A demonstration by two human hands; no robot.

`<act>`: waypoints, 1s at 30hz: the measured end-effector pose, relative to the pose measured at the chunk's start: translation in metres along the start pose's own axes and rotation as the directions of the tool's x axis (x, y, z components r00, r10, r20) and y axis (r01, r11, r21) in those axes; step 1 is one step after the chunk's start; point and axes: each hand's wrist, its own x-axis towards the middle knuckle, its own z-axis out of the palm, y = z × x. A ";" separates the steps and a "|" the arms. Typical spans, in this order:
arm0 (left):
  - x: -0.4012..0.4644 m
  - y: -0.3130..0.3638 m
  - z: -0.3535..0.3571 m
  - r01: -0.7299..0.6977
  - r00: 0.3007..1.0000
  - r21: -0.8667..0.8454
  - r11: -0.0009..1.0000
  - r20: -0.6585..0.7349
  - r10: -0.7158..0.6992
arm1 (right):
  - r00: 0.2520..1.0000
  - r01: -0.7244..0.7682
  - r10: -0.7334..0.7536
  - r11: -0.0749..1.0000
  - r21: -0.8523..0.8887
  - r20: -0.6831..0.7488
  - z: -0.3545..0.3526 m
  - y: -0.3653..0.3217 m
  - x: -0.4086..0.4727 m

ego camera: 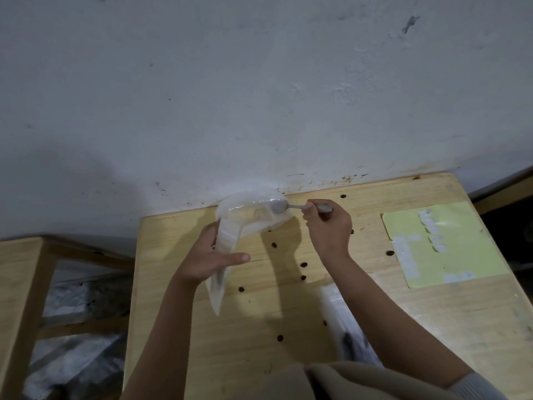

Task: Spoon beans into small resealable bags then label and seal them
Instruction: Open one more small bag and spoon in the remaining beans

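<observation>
**Spoon meets the mouth of a clear bag over a wooden table**

From my head camera I look down at both bare forearms reaching forward over a pale wooden table (375, 327) pushed against a scuffed white wall (259, 96).

My left hand (207, 255) is lifted off the table with its fingers curled round the middle of a small clear resealable bag (227, 238), thumb stretched out to the right. The bag's lower end hangs down below the hand, and its upper end flares open toward the wall.

My right hand (327, 226) has its fingers bunched together, pinching the handle of a grey spoon (291, 207). The wrist is bent, the back of the hand faces me, and the spoon points left with its bowl at the right edge of the bag's open mouth. I cannot tell whether the bowl carries anything.

Dark beans (303, 277) lie scattered singly across the tabletop between and below my hands.

To the right lies a pale yellow sheet (461, 255) with a column of small white labels (432, 229) and a few larger white patches. Any writing on them is too blurred to read.

More clear plastic bags (343, 319) lie on the table under my right forearm.
</observation>
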 end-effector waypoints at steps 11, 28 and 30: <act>0.001 -0.010 0.017 -0.030 0.995 0.083 0.996 -0.088 0.037 | 0.984 0.145 -0.131 0.984 -0.103 0.124 -0.017 0.001 -0.012; 0.002 -0.003 0.028 0.027 0.995 0.045 0.999 -0.102 -0.022 | 0.999 0.046 -0.047 0.998 -0.047 -0.018 -0.054 0.037 -0.006; 0.002 -0.003 0.029 0.020 0.994 0.039 0.999 -0.112 -0.016 | 0.989 0.144 -0.144 0.974 -0.176 0.013 -0.044 0.042 -0.008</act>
